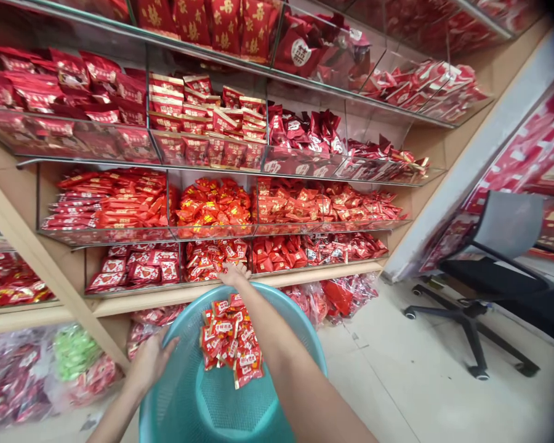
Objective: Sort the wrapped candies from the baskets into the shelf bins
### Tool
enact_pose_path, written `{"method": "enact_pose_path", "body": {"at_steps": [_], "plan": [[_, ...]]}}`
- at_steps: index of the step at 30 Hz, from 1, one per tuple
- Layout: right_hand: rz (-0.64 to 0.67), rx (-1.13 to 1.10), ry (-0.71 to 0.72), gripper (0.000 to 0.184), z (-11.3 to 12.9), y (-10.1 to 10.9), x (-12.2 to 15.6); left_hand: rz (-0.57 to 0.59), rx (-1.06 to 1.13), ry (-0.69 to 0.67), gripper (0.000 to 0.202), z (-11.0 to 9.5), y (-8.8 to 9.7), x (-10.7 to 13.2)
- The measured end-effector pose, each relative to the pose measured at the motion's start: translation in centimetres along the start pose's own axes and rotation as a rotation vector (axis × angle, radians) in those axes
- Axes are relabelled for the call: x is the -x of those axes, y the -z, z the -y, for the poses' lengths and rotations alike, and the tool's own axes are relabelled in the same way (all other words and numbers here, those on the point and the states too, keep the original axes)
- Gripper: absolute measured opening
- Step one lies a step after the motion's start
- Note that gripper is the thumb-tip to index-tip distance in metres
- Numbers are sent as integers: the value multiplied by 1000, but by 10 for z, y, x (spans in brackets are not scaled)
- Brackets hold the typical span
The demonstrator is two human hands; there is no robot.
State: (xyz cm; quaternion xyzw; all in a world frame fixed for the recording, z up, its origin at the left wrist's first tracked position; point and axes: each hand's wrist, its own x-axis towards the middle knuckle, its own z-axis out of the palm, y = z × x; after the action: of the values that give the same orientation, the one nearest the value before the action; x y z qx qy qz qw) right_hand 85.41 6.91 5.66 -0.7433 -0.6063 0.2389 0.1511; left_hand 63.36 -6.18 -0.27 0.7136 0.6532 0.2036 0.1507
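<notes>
A large teal plastic basket [300, 314] stands tilted in front of the shelf, with several red snack packets [231, 335] inside against its far wall. My left hand [152, 360] is at the basket's left rim, its thumb over the edge; its other fingers are partly hidden. My right hand [235, 274] reaches across the basket to the lowest shelf row. Its fingers are apart at the front of a compartment of small red packets [207, 255]. Nothing shows in that hand.
The wooden shelf unit [152, 301] has clear-fronted compartments full of red and gold packets. Plastic bags of packets [16, 381] lie on the floor below and at left. A grey-backed office chair [508, 227] stands on the tiled floor at right.
</notes>
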Motion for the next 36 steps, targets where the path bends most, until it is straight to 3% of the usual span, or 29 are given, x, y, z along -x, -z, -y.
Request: {"method": "enact_pose_path", "body": {"at_steps": [7,13,17,24,27,30,31,33,36], "plan": [[-73,-154,86,65,-13,2,0,35,-32,43,49,8,-1,1],[-37,-588,162,59,-32,14,5,27,-108,72,44,12,1,1],[40,-910,201,52,-39,28,12,64,-252,116,47,6,6,1],[151,-1073,139,47,-45,44,31,98,-363,135,50,-9,19,9],[206,-1161,122,43,-51,49,55,0,-382,105,48,-26,27,13],[333,-1323,145,40,-58,50,92,-183,-214,-43,46,-58,27,11],[390,-1372,165,40,-60,49,105,-163,-76,-88,44,-71,24,8],[483,-1428,185,40,-62,46,129,1,302,-162,42,-98,15,2],[501,-1460,145,43,-65,41,154,139,718,-212,40,-129,-2,-4]]}}
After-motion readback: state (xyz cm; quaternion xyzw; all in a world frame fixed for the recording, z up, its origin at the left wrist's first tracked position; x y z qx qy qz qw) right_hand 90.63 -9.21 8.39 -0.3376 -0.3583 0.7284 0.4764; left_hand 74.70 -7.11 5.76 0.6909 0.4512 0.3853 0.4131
